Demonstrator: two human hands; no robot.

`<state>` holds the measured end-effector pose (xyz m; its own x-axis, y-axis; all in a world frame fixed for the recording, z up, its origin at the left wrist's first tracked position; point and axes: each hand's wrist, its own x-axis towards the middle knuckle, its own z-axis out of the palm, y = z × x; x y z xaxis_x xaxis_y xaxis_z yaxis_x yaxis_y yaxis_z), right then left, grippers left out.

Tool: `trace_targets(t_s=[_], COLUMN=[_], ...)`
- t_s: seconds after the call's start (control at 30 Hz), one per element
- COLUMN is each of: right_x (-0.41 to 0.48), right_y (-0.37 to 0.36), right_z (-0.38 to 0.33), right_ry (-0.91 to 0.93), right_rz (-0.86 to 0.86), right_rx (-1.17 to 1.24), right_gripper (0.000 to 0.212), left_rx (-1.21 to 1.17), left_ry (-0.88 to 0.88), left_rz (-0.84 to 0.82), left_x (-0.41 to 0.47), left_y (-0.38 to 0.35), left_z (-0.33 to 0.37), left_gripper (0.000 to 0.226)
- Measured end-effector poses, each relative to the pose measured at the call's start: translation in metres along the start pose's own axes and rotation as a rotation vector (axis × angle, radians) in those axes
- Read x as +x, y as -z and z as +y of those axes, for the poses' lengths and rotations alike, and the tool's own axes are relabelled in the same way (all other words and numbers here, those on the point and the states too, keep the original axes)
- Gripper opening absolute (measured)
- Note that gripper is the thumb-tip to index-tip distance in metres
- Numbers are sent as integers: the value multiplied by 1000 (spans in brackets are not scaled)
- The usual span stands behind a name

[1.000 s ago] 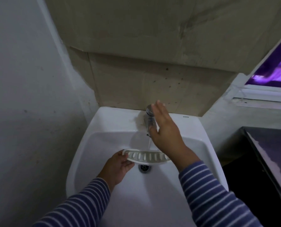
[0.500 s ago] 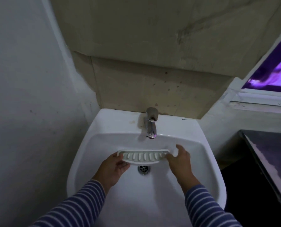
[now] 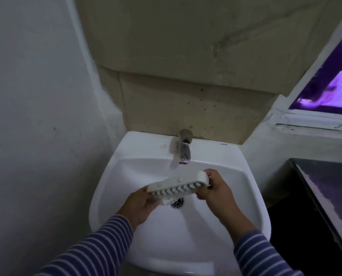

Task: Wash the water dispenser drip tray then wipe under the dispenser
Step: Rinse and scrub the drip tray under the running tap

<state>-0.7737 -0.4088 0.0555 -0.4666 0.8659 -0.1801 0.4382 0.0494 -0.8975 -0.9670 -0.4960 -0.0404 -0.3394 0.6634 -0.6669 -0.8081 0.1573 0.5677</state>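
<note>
One camera on the head, looking forward and down, close over the sink (image 3: 146,146), wall (image 3: 186,56) behind

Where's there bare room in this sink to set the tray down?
Free: the basin floor between the drain and the front rim of the sink, and the ledge left of the tap. Crowded: under the tap, where the left hand and right hand hold the tray over the drain.
</note>
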Motion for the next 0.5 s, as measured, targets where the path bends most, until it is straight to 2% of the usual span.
trace_targets(t_s=[0.1,0.17,0.33,0.5], right_x=[-8,-14,-22,-22], right_y=[6,8,7,7], right_z=[-13,-20,-28,-31], right_ry=[201,318,469,518], right_rz=[-18,-28,-18,59], right_rx=[-258,-331,-335,-299], right_gripper=[30,34,28,44], left_rx=[52,113,259,322], left_ry=[-31,-63,-90,-137], left_rz=[58,47,-12,5], left_x=[-3,-7,-20,-23], left_y=[-3,-5,-3,-3], left_z=[4,7,15,19], left_gripper=[37,38,46,45])
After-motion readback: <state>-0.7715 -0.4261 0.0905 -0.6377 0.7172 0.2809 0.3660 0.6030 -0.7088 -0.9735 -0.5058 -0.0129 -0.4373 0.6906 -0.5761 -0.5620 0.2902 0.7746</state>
